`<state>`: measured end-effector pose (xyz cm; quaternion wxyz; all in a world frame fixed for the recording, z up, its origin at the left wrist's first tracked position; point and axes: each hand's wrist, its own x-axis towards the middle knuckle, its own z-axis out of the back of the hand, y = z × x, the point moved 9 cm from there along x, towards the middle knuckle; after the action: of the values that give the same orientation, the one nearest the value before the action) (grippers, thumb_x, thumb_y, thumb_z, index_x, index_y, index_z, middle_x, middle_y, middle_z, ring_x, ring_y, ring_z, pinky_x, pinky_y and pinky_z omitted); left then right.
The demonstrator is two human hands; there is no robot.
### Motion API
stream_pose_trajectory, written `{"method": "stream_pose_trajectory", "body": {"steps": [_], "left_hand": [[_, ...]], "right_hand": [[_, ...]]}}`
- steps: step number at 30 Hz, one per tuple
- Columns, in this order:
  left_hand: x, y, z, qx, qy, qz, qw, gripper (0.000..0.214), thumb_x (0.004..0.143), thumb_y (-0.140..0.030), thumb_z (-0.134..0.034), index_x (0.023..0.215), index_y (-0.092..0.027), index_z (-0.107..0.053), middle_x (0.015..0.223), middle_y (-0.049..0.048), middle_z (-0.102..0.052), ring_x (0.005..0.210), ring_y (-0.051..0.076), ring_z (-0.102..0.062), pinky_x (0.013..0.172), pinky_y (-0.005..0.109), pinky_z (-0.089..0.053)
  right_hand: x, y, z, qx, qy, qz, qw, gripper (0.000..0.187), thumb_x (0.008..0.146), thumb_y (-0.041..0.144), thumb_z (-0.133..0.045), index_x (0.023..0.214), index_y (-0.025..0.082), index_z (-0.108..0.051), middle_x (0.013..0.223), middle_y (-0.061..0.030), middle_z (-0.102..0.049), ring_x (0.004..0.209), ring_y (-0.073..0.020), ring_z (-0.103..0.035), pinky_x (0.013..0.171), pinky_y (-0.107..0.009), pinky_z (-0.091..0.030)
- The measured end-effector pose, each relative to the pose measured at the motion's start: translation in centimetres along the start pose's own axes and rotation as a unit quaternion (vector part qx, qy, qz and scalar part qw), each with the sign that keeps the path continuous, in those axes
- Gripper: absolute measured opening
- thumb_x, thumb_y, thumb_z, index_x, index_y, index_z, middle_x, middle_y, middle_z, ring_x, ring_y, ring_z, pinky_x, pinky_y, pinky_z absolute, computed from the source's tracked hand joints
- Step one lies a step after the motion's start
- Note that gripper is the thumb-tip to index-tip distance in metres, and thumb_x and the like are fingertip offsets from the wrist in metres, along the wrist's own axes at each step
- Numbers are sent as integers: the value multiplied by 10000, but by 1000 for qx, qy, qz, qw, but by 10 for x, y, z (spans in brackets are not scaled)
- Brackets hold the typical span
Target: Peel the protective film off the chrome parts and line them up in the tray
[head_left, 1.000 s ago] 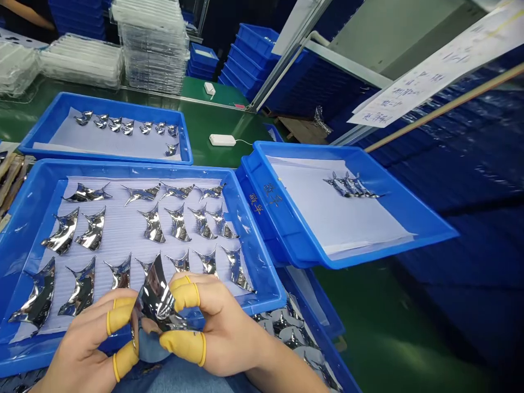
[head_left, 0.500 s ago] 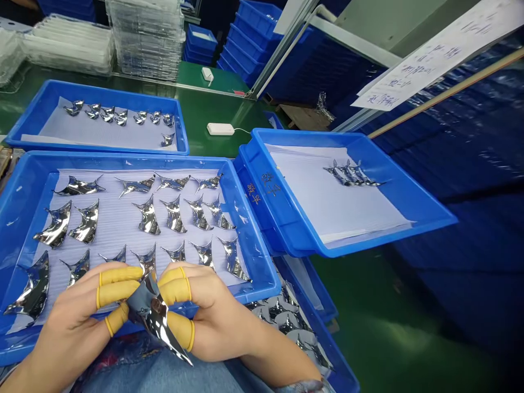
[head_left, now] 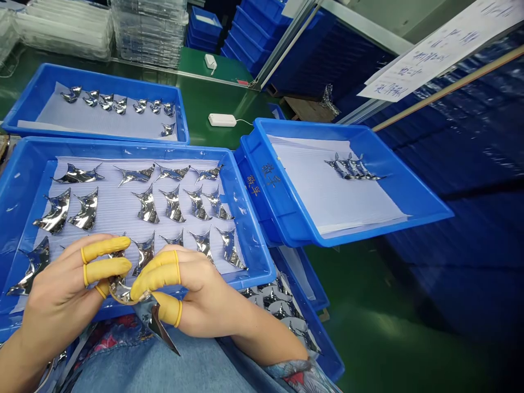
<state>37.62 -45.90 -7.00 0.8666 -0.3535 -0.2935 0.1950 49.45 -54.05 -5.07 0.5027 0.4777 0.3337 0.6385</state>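
A shiny, curved, mirror-finish metal part (head_left: pixel 148 314) with pointed corners is held between my two hands, in front of my denim clothing. My right hand (head_left: pixel 200 295) pinches it between thumb and fingers, with one pointed end sticking out below. On its other end, my left hand (head_left: pixel 61 284) has the thumb and fingertips around the curved edge. Both hands wear yellow finger cots. Beneath and beyond them, a blue tray (head_left: pixel 256 234) lined with white paper holds rows of similar shiny parts (head_left: pixel 174 204); my fingers hide some of these.
A second blue tray (head_left: pixel 182 114) with smaller shiny pieces stands behind. At the right, stacked blue trays (head_left: pixel 319 232) hold a small cluster of parts (head_left: pixel 352 166). Lower right is another parts tray (head_left: pixel 333 363). Clear plastic trays (head_left: pixel 149 33) are piled at the back.
The metal part has been turned in my hands, so its curved edge now faces my left fingers. Both hands have shifted slightly up and left, and the left fingers have spread somewhat.
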Motion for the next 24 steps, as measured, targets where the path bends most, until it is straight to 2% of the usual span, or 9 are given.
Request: {"method": "stream_pose_trajectory", "body": {"steps": [4,7,10,12,19,24], "left_hand": [[3,-2,-1,-3,3,3,1000,267,852,-163,-617,1009,-365,-696,1129,-45,-699,1077,212,-619,974,389,-499],[5,-6,-5,-20,19,4,1000,212,855,-184,-620,977,-338,-701,1040,-29,-729,974,200,-660,885,345,-551],[4,-11,-15,-52,66,0,996,210,841,-202,-661,1007,-326,-696,952,-20,-744,847,185,-682,747,280,-585],[3,-13,-20,-68,87,9,994,228,828,-233,-696,1037,-323,-693,922,-13,-745,806,184,-691,710,267,-595],[-4,-14,-26,-109,105,34,988,344,823,-367,-726,1159,-373,-652,994,-5,-734,861,189,-694,763,280,-608],[-7,-11,-28,-106,121,36,986,365,815,-379,-737,1164,-381,-631,1037,-14,-719,935,190,-671,805,272,-592]], "right_hand": [[-1,4,5,7,-27,23,999,98,920,222,-565,911,169,-646,881,-56,-734,809,-130,-653,837,-304,-525],[-3,5,12,25,-67,34,997,85,899,200,-576,842,168,-629,782,-45,-699,714,-127,-608,743,-282,-528],[-3,-5,14,42,-74,-20,996,124,887,257,-600,793,178,-617,743,-38,-673,686,-134,-591,686,-277,-525],[-3,-10,15,73,-81,-56,992,124,873,265,-609,795,172,-632,752,-39,-673,682,-133,-601,668,-271,-527],[-3,-20,18,201,-125,-82,968,85,832,198,-638,756,168,-661,728,-19,-675,655,-117,-613,659,-255,-535],[-9,-34,13,266,-141,-127,945,167,851,303,-669,749,170,-657,730,-33,-666,677,-134,-619,691,-290,-539]]}}
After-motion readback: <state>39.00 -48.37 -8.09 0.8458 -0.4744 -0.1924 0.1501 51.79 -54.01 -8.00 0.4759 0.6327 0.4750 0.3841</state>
